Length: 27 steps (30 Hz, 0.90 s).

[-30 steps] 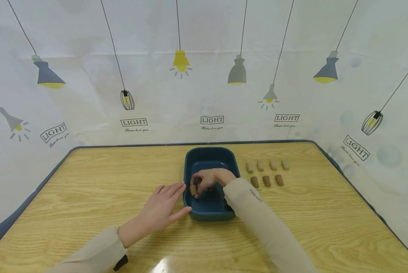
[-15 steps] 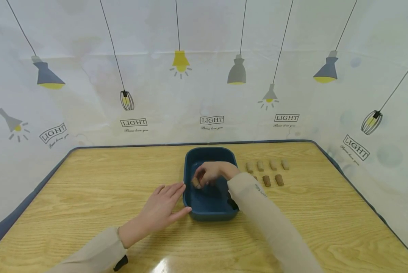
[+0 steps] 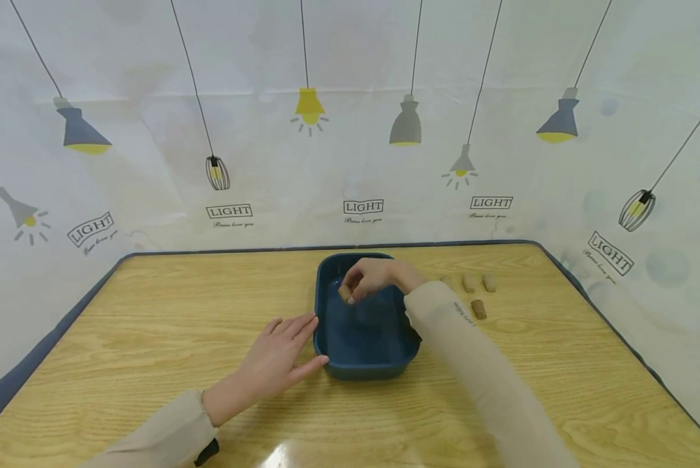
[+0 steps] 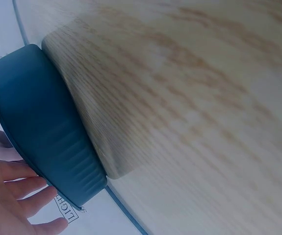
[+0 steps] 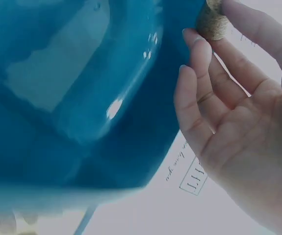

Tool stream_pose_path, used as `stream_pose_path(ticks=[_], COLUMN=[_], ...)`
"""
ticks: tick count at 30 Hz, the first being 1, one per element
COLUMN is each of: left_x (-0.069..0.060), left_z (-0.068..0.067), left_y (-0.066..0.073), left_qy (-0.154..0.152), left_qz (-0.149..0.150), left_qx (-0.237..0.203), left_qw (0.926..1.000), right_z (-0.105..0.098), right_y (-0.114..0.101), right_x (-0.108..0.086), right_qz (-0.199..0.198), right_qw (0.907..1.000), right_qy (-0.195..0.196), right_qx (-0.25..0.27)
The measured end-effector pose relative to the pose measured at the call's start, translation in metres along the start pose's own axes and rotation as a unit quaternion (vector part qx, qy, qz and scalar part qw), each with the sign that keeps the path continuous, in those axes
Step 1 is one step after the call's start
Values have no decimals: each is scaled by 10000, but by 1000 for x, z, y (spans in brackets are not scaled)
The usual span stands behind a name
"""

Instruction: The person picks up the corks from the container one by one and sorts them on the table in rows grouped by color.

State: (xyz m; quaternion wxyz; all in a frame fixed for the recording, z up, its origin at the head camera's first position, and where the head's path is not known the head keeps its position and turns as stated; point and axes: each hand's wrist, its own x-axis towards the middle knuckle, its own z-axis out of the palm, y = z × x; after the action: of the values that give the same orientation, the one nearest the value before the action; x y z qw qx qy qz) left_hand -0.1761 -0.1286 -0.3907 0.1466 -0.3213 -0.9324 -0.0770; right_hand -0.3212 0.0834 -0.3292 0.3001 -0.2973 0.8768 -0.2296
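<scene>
My right hand (image 3: 374, 274) pinches a cork stopper (image 3: 345, 294) between thumb and fingertips, over the left-back part of a deep blue rectangular basin (image 3: 367, 372). In the right wrist view, the cork (image 5: 212, 23) is at the top edge, and the other fingers curve loosely below it. Straight, spread fingers of my left hand (image 3: 264, 361) touch the basin's left rim from outside. From the left wrist view, these fingertips lie along the rim of the blue wall (image 4: 38, 112). The visible part of the basin's inside shows only a glossy bare floor.
On the wooden table (image 3: 180, 312), right of the basin, stand a darker brown cork (image 3: 478, 309) and paler corks (image 3: 468, 283) in a row behind it. My right sleeve (image 3: 472, 351) hides part of that area. A lamp-patterned cloth wall (image 3: 268, 149) borders the table's back and sides.
My right hand has lifted the cork from near the basin's left wall and moved it backward and slightly right. The right forearm now covers more table corks. My left hand has stayed put.
</scene>
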Motion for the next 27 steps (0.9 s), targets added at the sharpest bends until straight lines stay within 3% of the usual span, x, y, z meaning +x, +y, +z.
stream_pose_path(ticks=[12,27], left_x=[0,-1], left_z=[0,0], left_y=[0,1], left_qy=[-83,4], left_qz=[-51,-17], left_qx=[25,35], left_qw=[9999,10000], right_z=[-18,-30], right_y=[13,34], right_x=[-22,-51], right_qz=[-67,-188], right_qw=[9998,9982], right_qy=[106,501], right_qx=[129,-285])
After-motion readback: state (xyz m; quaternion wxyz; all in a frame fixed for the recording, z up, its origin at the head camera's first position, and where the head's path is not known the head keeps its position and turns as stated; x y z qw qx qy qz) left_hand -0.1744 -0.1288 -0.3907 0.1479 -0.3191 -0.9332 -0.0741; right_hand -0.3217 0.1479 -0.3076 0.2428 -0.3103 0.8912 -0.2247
